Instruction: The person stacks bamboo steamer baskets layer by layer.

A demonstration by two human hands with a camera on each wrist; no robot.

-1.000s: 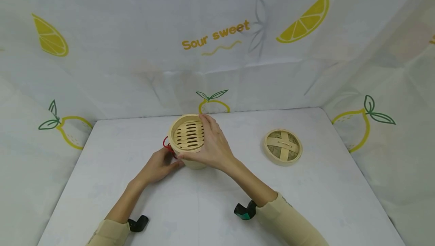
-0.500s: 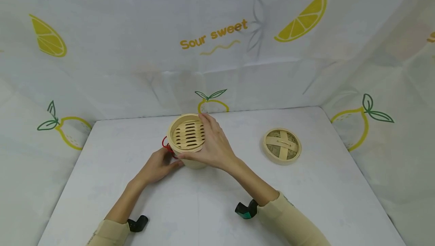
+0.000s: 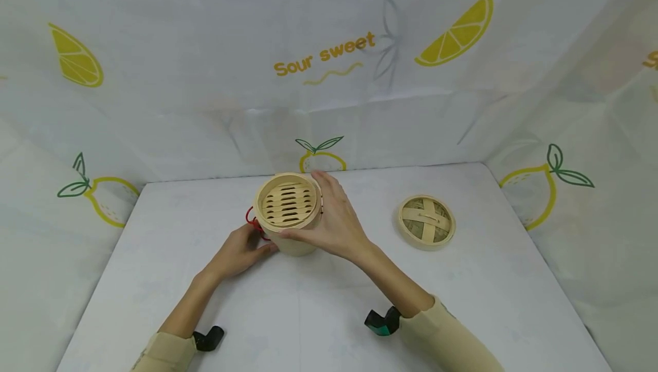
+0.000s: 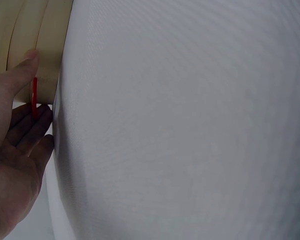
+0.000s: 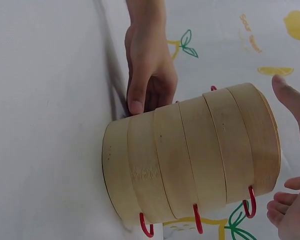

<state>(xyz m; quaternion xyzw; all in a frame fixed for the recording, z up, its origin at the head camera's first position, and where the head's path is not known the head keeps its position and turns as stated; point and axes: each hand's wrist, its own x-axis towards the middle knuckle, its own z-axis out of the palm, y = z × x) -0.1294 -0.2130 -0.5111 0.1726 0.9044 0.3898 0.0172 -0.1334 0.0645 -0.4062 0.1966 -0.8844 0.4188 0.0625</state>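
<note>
A stack of small bamboo steamer baskets (image 3: 288,205) stands on the table left of centre, its slatted top uncovered. Red loop handles (image 5: 198,220) stick out from its sides. My left hand (image 3: 237,253) holds the lower part from the left, thumb pressed on the wall beside a red handle (image 4: 35,97); its fingertips are partly hidden. At the upper right of the stack is my right hand (image 3: 336,220), thumb and fingers spread about the top basket. In the right wrist view a gap shows between that hand (image 5: 295,200) and the rim.
A round bamboo lid (image 3: 426,222) with crossed bands lies on the white table (image 3: 329,315) to the right. Behind the table hangs a white cloth (image 3: 231,75) printed with lemons. Black wrist cameras (image 3: 382,322) sit at both cuffs.
My right hand has let go of the top basket and drawn back slightly to the right, showing more of the slatted top. The left hand stays put.
</note>
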